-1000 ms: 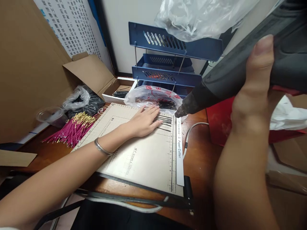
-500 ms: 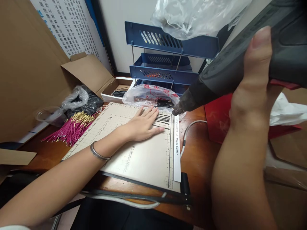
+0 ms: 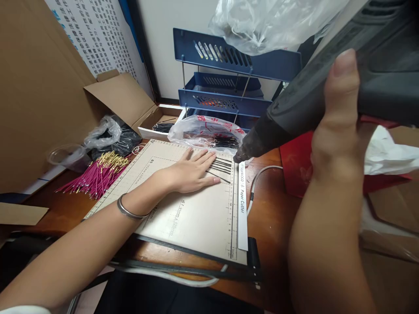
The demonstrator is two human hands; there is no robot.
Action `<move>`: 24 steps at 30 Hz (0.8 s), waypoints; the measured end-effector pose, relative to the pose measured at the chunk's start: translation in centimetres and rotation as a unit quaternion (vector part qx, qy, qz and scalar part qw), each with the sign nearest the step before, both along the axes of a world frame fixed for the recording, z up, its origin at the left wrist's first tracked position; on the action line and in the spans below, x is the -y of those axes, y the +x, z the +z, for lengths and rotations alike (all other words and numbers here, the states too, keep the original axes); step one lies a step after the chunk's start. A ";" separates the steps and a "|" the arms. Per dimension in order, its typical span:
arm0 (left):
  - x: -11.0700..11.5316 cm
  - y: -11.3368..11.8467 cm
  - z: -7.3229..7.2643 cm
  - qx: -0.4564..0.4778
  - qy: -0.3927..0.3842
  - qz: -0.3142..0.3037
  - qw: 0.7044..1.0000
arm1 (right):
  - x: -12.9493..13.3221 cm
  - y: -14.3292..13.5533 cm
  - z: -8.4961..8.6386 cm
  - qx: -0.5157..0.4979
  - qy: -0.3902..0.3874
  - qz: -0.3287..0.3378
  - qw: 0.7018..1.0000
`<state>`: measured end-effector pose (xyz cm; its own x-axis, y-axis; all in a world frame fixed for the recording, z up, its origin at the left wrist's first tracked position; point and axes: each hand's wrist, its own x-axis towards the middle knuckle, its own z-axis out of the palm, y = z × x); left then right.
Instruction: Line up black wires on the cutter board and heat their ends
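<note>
On the brown table (image 3: 271, 213) the paper cutter (image 3: 203, 218) is lying flat, and the big dark tool (image 3: 294, 109) is now poking its tip (image 3: 241, 154) a little farther in over the cutter's corner than a second ago. The right hand (image 3: 337, 126) is gripping the tool, thumb along its side, other fingers mostly hidden, while the left hand (image 3: 189, 173) is resting wide open on the cutter. Under its fingers thin black strips (image 3: 223, 165) are sticking out near the tip, the lowest strip (image 3: 224, 179) slanting more than before.
</note>
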<state>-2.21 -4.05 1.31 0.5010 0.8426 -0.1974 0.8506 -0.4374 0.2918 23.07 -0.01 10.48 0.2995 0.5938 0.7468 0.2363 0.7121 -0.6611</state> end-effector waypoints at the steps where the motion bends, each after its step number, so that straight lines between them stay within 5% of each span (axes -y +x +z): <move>1: -0.2 -0.2 0.1 0.011 0.005 0.004 1.000 | 0.2 -0.2 -0.1 0.005 0.004 0.005 1.000; 10: -2.7 -2.1 -1.0 0.174 0.154 0.112 0.966 | 1.5 -1.3 -0.7 0.059 -0.016 -0.007 0.998; 24: -2.5 -1.8 -1.2 0.145 0.123 0.120 0.974 | 1.9 -1.3 -0.4 0.037 -0.030 0.005 0.999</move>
